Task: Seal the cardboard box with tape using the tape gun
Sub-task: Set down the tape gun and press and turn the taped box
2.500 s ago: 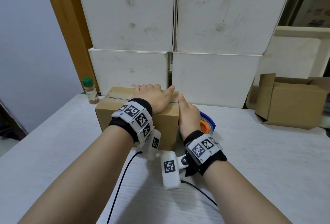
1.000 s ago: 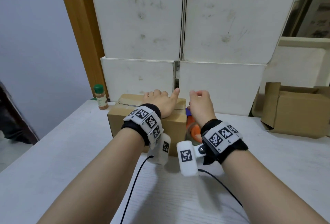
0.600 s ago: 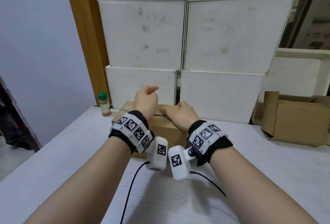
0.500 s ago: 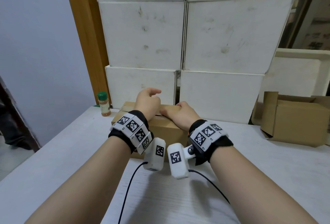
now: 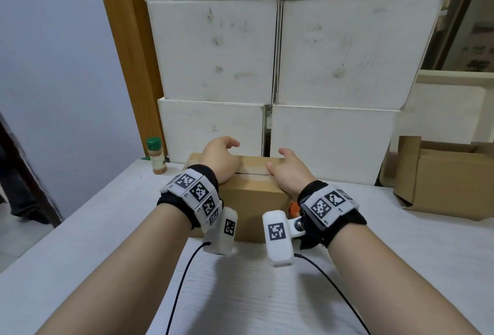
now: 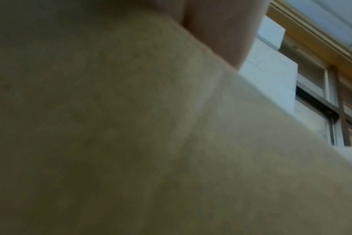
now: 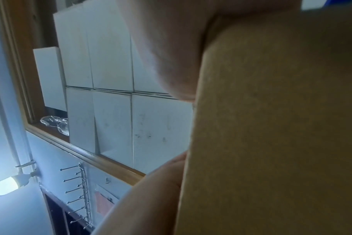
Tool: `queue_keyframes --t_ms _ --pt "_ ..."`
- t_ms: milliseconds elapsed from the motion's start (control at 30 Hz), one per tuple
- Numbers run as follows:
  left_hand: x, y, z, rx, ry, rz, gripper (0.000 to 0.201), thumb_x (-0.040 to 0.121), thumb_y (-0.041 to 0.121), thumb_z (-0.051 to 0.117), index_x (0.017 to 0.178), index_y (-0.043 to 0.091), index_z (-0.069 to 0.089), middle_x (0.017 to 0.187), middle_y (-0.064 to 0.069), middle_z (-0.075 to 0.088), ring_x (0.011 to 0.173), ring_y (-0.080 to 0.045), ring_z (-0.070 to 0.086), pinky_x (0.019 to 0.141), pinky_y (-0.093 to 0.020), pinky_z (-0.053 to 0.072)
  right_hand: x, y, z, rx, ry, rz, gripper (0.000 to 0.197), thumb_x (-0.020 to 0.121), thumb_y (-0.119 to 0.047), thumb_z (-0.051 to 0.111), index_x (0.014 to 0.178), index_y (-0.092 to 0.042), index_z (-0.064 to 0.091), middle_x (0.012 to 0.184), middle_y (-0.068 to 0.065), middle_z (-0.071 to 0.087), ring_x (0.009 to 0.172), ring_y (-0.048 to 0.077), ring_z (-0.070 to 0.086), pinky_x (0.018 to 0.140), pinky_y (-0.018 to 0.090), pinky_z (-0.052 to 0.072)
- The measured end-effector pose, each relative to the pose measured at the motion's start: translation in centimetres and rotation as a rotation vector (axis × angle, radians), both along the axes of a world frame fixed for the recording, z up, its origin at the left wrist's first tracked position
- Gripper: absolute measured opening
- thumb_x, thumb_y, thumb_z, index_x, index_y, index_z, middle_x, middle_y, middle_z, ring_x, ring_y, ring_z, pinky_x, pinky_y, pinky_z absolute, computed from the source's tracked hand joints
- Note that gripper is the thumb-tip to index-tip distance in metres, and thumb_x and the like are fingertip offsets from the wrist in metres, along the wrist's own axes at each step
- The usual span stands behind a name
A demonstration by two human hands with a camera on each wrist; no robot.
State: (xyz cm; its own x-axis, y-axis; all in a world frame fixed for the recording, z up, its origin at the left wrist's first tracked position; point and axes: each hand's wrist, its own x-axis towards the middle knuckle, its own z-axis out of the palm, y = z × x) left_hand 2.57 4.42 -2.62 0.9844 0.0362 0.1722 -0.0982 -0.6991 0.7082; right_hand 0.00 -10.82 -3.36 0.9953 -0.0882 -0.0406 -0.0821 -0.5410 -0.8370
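The brown cardboard box [image 5: 251,198] stands on the white table, its flaps down with a seam line across the top. My left hand [image 5: 222,159] sits at the box's top left, heel on the cardboard, fingers loosely curled and raised, holding nothing. My right hand [image 5: 290,173] lies on the top right corner, thumb along the seam. Of the tape gun only an orange bit [image 5: 294,207] shows, beside the box behind my right wrist. Both wrist views are filled by cardboard [image 6: 131,127] [image 7: 271,127] at close range.
A green-lidded spice bottle [image 5: 156,157] stands left of the box. An open cardboard box [image 5: 441,177] lies at the right. Stacked white boxes [image 5: 334,48] form a wall right behind. Two black cables [image 5: 181,281] run across the table [image 5: 80,254] toward me.
My right hand left the tape gun beside the box, came onto the box top, then slid right to the corner. My left hand's fingers lifted from flat to loosely curled.
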Motion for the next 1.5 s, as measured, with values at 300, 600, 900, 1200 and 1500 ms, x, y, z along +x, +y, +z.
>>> queue_keyframes --t_ms 300,600,900,1200,1500 --pt "0.7 0.4 -0.4 0.442 0.193 0.239 0.081 0.074 0.077 0.046 0.123 0.013 0.055 0.121 -0.012 0.051 0.102 -0.031 0.056 0.08 -0.037 0.045 0.6 -1.1 -0.2 0.088 -0.044 -0.16 0.04 0.101 -0.022 0.031 0.134 -0.005 0.044 0.136 0.014 0.05 0.123 0.028 0.047 0.096 0.03 0.036" --pt "1.4 -0.6 -0.6 0.445 0.203 0.173 0.084 0.071 0.081 0.04 0.125 0.017 0.055 0.127 -0.01 0.044 0.11 -0.035 0.053 0.089 -0.04 0.047 1.8 -0.3 1.4 -0.441 0.109 0.0 0.089 0.075 -0.077 0.04 0.134 -0.012 0.049 0.139 0.014 0.045 0.121 0.031 0.05 0.102 0.04 0.041" --pt "1.0 -0.8 -0.6 0.386 0.173 0.169 0.068 0.083 0.069 0.04 0.127 0.019 0.053 0.131 -0.01 0.042 0.122 -0.034 0.042 0.099 -0.044 0.037 1.1 0.3 1.0 -0.447 0.12 0.008 0.1 0.06 -0.079 0.057 0.14 -0.023 0.039 0.14 0.005 0.035 0.13 0.027 0.038 0.104 0.043 0.038" --pt "1.2 -0.7 -1.1 0.397 0.108 0.171 0.069 0.082 0.07 0.04 0.127 0.02 0.054 0.128 -0.01 0.046 0.118 -0.034 0.046 0.097 -0.043 0.04 1.5 -0.2 0.4 -0.367 0.064 0.008 0.089 0.063 -0.073 0.063 0.136 -0.025 0.044 0.136 0.004 0.037 0.125 0.026 0.043 0.104 0.043 0.04" --pt "1.1 -0.6 -1.0 0.414 0.104 0.164 0.069 0.083 0.069 0.038 0.128 0.019 0.053 0.13 -0.01 0.046 0.118 -0.034 0.046 0.096 -0.043 0.04 1.6 -0.7 0.2 -0.298 0.03 0.029 0.081 0.069 -0.061 0.068 0.138 -0.025 0.043 0.141 0.004 0.041 0.128 0.024 0.042 0.107 0.04 0.038"
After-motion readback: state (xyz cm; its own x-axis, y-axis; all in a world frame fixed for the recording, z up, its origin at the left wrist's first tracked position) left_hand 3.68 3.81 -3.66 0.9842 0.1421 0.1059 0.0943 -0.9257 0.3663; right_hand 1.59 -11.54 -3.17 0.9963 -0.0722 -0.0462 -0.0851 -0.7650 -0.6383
